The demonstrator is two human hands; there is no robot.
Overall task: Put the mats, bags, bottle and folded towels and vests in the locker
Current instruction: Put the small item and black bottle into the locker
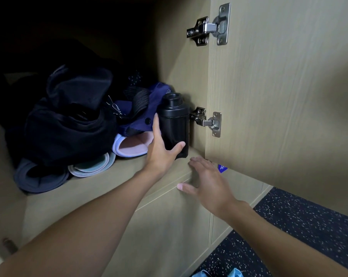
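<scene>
A black bottle [174,122] stands upright on the locker shelf [113,182] against the right wall. My left hand [162,151] grips its lower left side, thumb across the front. My right hand [206,181] hovers with straight, spread fingers at the shelf's front edge, just below and right of the bottle, holding nothing. Left of the bottle lie a black bag [69,124] and a navy blue bag [147,108] on top of three rolled mats: dark grey [41,179], pale green [93,166] and pink [131,146].
The open locker door [285,96] hangs on the right on two metal hinges [208,30]. Closed lower locker fronts [169,222] sit beneath the shelf. A dark speckled floor [308,226] shows at bottom right, with light blue cloth [215,273] at the bottom edge.
</scene>
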